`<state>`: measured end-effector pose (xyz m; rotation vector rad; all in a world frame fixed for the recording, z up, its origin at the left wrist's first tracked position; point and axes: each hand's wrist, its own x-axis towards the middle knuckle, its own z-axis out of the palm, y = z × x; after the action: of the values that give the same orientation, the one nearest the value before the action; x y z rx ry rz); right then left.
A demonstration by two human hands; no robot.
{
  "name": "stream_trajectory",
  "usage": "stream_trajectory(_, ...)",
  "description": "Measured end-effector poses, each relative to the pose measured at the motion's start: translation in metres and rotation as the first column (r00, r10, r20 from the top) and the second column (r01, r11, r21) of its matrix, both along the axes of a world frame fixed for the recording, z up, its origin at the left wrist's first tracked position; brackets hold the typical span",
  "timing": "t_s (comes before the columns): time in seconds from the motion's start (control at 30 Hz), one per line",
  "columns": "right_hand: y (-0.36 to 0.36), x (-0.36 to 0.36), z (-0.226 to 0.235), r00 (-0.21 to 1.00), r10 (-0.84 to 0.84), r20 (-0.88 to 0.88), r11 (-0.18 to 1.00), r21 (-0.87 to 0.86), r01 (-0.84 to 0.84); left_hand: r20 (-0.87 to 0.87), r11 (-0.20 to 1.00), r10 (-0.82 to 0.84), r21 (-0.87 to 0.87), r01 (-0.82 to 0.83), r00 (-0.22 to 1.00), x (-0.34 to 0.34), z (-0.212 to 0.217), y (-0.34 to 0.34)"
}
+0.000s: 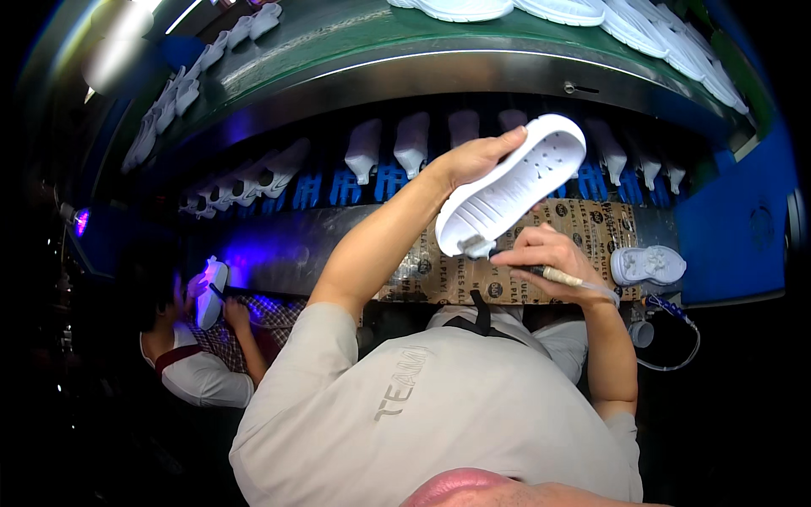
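White shoe sole [513, 183] is clamped in the left hand [475, 158] fingers, raised above the surface [439, 275]; right hand [545, 260] fingers pinch a thin tool [559, 276] at its heel. Cardboard covers the surface; white shoes [648, 264] line dim racks beyond.

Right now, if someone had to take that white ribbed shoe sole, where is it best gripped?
Probably along a long side edge near the toe end of the white ribbed shoe sole, where the left hand already clasps it. The sole is thin, flat and tilted, and the right hand works a pen-like tool at the heel.
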<state>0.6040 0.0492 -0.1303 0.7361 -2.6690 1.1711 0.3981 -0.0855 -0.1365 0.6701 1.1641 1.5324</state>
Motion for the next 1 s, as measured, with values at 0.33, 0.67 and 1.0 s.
stream_trajectory(0.33,0.017,0.003,0.001,0.998,0.008,0.068,1.0,-0.007,-0.008,-0.595,0.842,-0.36,-0.538,-0.023,0.719,0.001,0.022,0.006)
stream_trajectory(0.67,0.029,-0.002,0.001,0.996,-0.082,-0.044,0.99,-0.115,0.076,-0.509,0.809,-0.366,-0.588,-0.004,0.779,-0.013,0.014,-0.02)
stream_trajectory(1.0,0.045,-0.004,0.012,0.966,-0.188,-0.175,0.97,0.119,0.211,-0.5,0.828,-0.257,-0.556,-0.079,0.827,-0.016,0.026,-0.043)
